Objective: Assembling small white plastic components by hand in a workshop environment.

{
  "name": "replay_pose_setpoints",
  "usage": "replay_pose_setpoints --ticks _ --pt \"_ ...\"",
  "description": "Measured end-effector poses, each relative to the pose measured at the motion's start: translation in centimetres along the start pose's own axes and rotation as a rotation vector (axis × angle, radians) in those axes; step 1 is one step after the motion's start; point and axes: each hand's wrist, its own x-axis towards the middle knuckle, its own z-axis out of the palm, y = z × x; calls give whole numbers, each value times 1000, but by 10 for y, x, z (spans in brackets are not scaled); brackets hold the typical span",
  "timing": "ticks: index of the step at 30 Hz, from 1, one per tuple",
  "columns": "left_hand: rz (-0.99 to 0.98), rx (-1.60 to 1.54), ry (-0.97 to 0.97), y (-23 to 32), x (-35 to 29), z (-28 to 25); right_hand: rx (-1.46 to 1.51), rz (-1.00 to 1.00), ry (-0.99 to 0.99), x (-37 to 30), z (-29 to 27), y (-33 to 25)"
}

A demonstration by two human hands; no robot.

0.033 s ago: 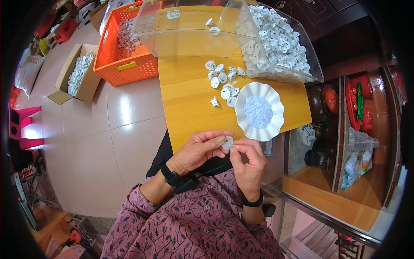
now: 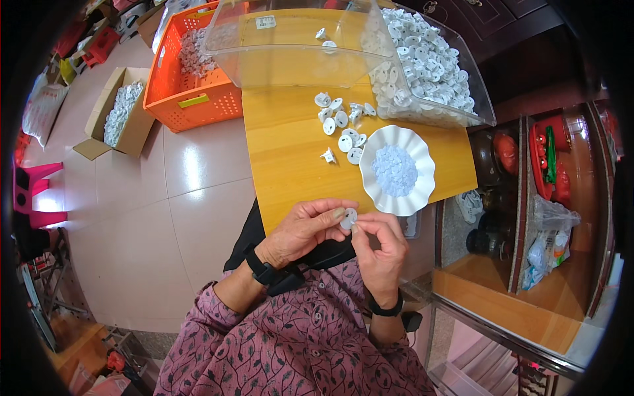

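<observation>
Between the thumb and fingers of my left hand is a round white plastic part, its flat face turned up, held just off the table's near edge. My right hand is closed in a pinch at the part's right edge; anything small between those fingertips is too tiny to make out. Just beyond my hands stands a white wavy-rimmed dish with a heap of small pale bluish-white pieces. Several similar white round parts lie loose on the wooden table, left of the dish and behind it.
A clear bin full of white parts stands at the table's back right, beside another clear bin. Left of the table are an orange crate and a cardboard box holding small pieces. Open shelves stand at right.
</observation>
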Motion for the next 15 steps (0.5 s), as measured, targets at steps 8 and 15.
replay_pose_setpoints --ticks 8,15 --pt "6 35 6 1 -1 0 -24 -7 -9 1 1 0" --pt "13 85 12 1 -1 0 -38 -20 -20 2 3 0"
